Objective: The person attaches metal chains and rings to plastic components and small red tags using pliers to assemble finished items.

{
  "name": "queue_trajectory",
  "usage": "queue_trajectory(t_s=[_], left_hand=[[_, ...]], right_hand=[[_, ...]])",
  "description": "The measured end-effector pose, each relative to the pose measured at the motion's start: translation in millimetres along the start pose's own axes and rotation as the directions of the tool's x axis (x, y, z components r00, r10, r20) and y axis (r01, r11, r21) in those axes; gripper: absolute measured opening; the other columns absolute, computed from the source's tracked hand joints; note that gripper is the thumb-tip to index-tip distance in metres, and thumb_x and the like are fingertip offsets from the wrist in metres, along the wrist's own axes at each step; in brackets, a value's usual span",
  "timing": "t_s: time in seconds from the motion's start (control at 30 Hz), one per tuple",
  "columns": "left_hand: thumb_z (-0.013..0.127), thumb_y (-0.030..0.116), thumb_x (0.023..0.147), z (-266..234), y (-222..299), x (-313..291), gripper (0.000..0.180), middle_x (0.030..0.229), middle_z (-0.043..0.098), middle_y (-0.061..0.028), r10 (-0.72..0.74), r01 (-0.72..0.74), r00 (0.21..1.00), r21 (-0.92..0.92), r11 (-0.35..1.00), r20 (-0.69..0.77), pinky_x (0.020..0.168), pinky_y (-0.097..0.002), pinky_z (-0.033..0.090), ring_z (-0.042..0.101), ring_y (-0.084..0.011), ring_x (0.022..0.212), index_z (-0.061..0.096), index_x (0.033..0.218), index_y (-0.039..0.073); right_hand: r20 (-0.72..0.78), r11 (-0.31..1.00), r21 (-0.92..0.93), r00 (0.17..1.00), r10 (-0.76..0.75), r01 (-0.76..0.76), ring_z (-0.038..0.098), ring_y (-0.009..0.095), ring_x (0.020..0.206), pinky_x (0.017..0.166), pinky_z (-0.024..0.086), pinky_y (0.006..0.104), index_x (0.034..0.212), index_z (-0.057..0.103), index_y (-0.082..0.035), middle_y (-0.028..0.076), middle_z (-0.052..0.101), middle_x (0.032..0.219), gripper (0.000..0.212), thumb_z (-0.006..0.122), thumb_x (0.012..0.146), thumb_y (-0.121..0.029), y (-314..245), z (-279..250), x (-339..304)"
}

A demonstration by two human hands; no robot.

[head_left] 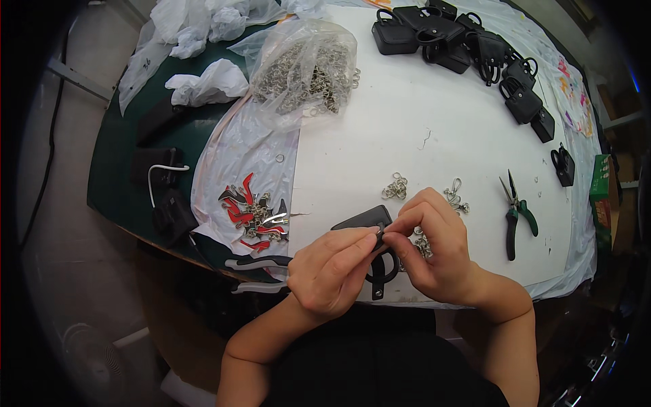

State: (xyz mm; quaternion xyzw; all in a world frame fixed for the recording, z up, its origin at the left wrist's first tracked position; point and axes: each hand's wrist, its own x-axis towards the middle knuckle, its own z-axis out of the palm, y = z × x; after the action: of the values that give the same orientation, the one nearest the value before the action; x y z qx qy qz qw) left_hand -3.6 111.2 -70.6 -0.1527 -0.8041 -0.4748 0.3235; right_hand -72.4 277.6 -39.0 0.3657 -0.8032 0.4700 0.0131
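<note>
Both hands meet over a small black pouch [364,219] near the front edge of the white board. My left hand [329,268] is closed, its fingertips pinching at the pouch's right end, by a small metal fitting. My right hand [437,251] pinches at the same spot; what lies between its fingertips is too small to make out. A black looped strap [384,268] hangs below the fingers. Grey-and-black plier handles [258,263] stick out left from beneath my left hand; whether it grips them is hidden. Metal chain pieces [422,243] lie partly behind my right hand.
Red and black shoe-shaped charms [254,214] lie on plastic at left. Behind them stands a clear bag of chains [305,68]. Green-handled needle-nose pliers [513,217] rest at right. Several black pouches [441,37] line the far right. Small chain clusters [395,186] sit just beyond the hands.
</note>
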Motion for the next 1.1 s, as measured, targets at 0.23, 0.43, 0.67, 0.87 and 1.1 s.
queue_trajectory(t_s=[0.23,0.43,0.67,0.87,1.1], left_hand=[[0.073,-0.013,0.078,5.6,-0.4,-5.1,0.031,0.098,0.071,-0.0217,0.032,-0.032,0.999,-0.003,0.999,0.016,0.071,-0.0334,0.061,0.073,-0.0282,0.085,0.062,0.105,-0.002],[0.071,-0.014,0.079,13.2,1.2,-9.1,0.032,0.096,0.071,-0.0226,0.02,-0.021,1.0,-0.044,0.999,-0.017,0.073,-0.0353,0.06,0.073,-0.0308,0.085,0.06,0.106,-0.002],[0.083,0.003,0.072,-5.2,12.6,-2.0,0.035,0.097,0.072,-0.0145,-0.173,0.178,0.984,-0.142,0.974,0.047,0.075,-0.0381,0.057,0.07,-0.0293,0.088,0.064,0.1,-0.001],[0.088,0.015,0.062,-90.5,6.8,-26.3,0.04,0.109,0.064,-0.0134,-0.391,0.092,0.774,0.524,0.847,0.498,0.081,-0.0441,0.049,0.06,-0.0338,0.1,0.064,0.091,0.002],[0.087,0.013,0.061,-109.2,-10.5,-47.3,0.032,0.109,0.063,-0.0189,-0.172,-0.031,0.88,0.413,0.91,0.443,0.079,-0.0441,0.052,0.06,-0.037,0.099,0.062,0.077,-0.002]], right_hand=[[0.09,0.945,0.225,0.971,0.223,-0.238,0.053,0.023,0.07,0.064,0.039,0.035,0.086,0.058,-0.003,0.008,0.058,0.078,0.015,0.071,0.081,-0.002,-4.4,-6.0,-9.0],[-0.01,0.991,-0.126,0.999,-0.04,0.039,0.052,0.025,0.071,0.067,0.038,0.0356,0.088,0.057,-0.004,0.008,0.057,0.081,0.016,0.071,0.08,-0.001,-8.6,-7.9,-14.1],[0.002,0.986,-0.161,0.999,-0.051,0.051,0.052,0.025,0.074,0.068,0.039,0.0369,0.088,0.056,-0.004,0.008,0.056,0.084,0.019,0.071,0.078,0.0,-7.4,-3.0,-20.3],[0.049,0.954,-0.226,0.98,-0.192,0.198,0.054,0.026,0.077,0.069,0.042,0.0372,0.09,0.058,-0.004,0.007,0.057,0.086,0.024,0.074,0.073,-0.001,-8.9,-15.3,-20.6],[0.073,0.935,-0.237,0.964,-0.255,0.265,0.056,0.025,0.075,0.067,0.043,0.037,0.088,0.059,-0.004,0.007,0.059,0.084,0.022,0.075,0.073,-0.005,-16.3,-25.0,-20.0]])
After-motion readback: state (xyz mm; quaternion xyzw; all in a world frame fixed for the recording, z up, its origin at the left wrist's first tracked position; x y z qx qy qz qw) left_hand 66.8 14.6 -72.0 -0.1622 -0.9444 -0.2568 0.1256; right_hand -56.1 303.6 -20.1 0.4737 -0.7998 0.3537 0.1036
